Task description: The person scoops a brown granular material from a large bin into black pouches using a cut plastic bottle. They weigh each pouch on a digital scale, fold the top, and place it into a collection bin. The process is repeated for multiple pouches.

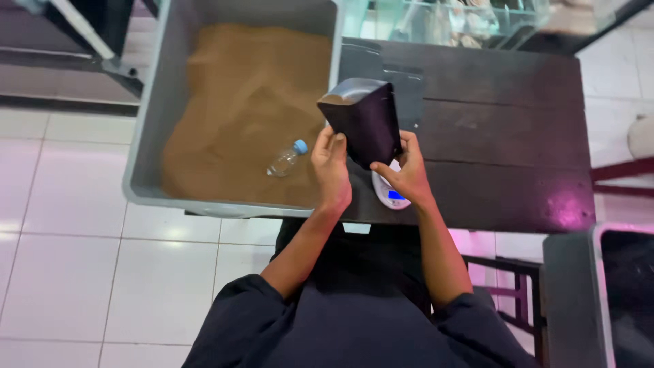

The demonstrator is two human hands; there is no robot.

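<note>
While your left hand (332, 167) and right hand (407, 174) grip the black pouch (364, 119) from both sides, it stands tilted above a small scale (390, 194) on the dark surface (504, 136), beside the grey tub (153, 136) of brown powder (245, 102) with a plastic bottle (286, 159).
</note>
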